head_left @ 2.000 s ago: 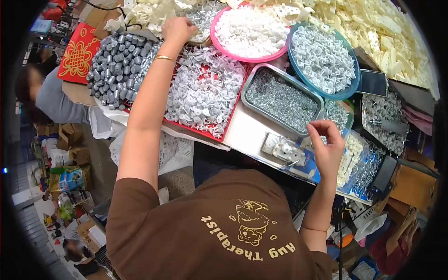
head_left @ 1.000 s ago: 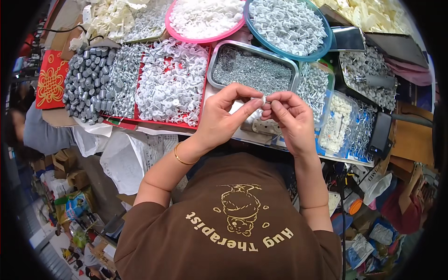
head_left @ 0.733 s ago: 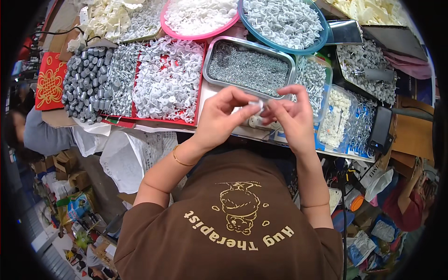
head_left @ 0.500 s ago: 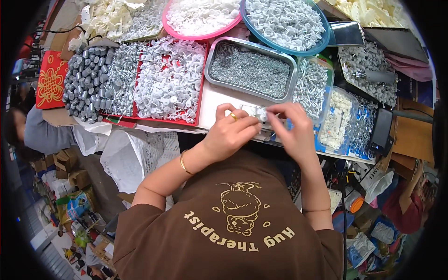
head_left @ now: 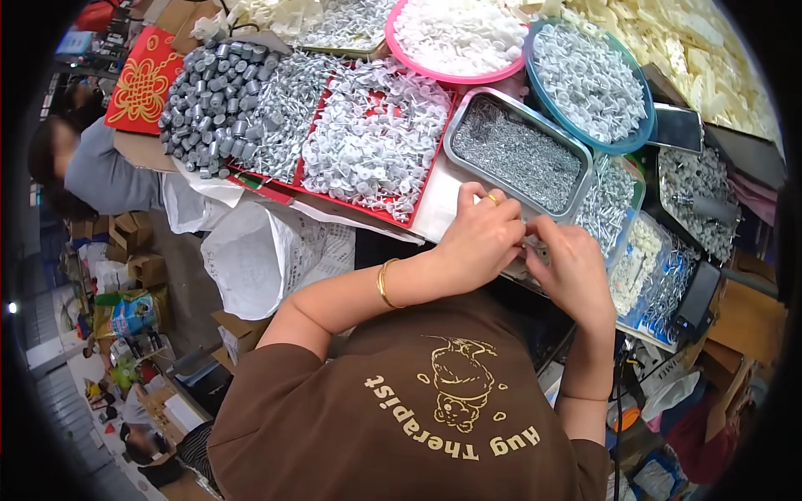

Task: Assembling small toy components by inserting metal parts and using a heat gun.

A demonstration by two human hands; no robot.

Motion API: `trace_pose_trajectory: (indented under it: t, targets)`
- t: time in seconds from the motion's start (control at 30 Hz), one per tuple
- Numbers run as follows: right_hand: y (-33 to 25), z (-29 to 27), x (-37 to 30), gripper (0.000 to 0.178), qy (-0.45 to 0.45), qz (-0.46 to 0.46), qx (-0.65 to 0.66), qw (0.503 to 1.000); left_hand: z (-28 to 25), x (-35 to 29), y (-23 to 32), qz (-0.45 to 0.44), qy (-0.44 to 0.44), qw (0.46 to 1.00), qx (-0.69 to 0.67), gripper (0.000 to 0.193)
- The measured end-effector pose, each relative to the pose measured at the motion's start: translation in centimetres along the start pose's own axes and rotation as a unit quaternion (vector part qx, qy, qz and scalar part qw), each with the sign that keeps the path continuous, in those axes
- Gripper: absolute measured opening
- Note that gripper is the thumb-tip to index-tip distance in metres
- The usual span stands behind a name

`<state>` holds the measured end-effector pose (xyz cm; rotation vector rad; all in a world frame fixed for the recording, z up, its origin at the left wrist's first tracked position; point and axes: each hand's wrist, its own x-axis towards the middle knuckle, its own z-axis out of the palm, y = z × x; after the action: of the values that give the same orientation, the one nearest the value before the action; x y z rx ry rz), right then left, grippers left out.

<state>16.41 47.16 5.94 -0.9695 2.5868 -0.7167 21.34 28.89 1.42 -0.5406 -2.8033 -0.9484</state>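
My left hand (head_left: 487, 238), with a gold ring and a gold bracelet, and my right hand (head_left: 574, 265) meet at the table's front edge. Both have bent fingers pinched together, their tips nearly touching. Whatever small piece lies between them is covered by the fingers. Just beyond the hands sits a metal tray (head_left: 449, 144) of tiny silver parts. To its right, a clear container holds silver screws (head_left: 607, 200). On the left, a red box (head_left: 432, 171) is filled with white disc-headed pieces (head_left: 359, 154) on pins.
Pink (head_left: 455, 79) and teal (head_left: 647, 100) basins of small white and grey parts stand behind. Grey cylinders (head_left: 213, 100) are heaped at the left. A dark device (head_left: 700, 296) stands at the right edge. White bags (head_left: 259, 263) hang below the table; another person's grey sleeve (head_left: 117, 171) is at left.
The view has turned, so the table appears shifted right and tilted. My hands have drawn closer together. A small whitish piece seen between the fingertips before is now hidden.
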Motion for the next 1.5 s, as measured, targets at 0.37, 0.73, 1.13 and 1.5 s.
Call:
trace_pose_trajectory:
  t: [0.37,0.73,1.13,1.5]
  targets:
    - [1.4,0.1,-2.3,0.029,0.191,0.082,0.118,0.971,-14.4,-2.1,-18.5,-0.228,0.191,0.810,0.505,0.019]
    - [15.3,-8.3,0.0,0.019,0.406,0.298,-0.075,0.861,-15.1,-5.2,-24.8,-0.194,0.338,0.865,0.315,0.019]
    - [22.2,-8.7,3.4,0.025,0.263,0.402,-0.277,0.832,-11.3,-4.2,-17.7,-0.248,0.374,0.867,-0.217,0.015]
    - [22.4,-8.6,2.0,0.026,0.293,0.331,-0.354,0.824,-6.8,-0.1,-7.7,-0.137,0.147,0.936,-0.290,0.023]
